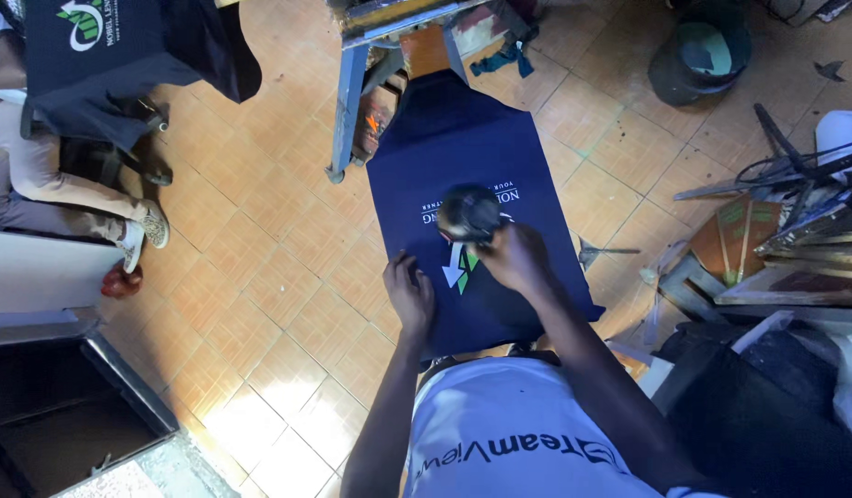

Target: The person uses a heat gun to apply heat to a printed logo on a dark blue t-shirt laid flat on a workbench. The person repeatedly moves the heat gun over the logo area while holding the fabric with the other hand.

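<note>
Matt navy cloth garment (pixel 481 175) with a flat white and green print (pixel 461 267), dark tool (pixel 469 214) with a dull sheen (material unclear), glossy orange-brown floor tiles (pixel 278 240), chipped blue-painted metal frame (pixel 348 101), rough wooden frames (pixel 786 267)

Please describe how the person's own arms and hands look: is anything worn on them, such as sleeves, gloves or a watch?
Both arms are bare from hand to upper arm. The left hand and the right hand wear no gloves, and no watch, ring or bracelet shows. The only clothing near them is a white short-sleeved T-shirt with dark lettering across the chest; its sleeves end high on the arms.
</note>
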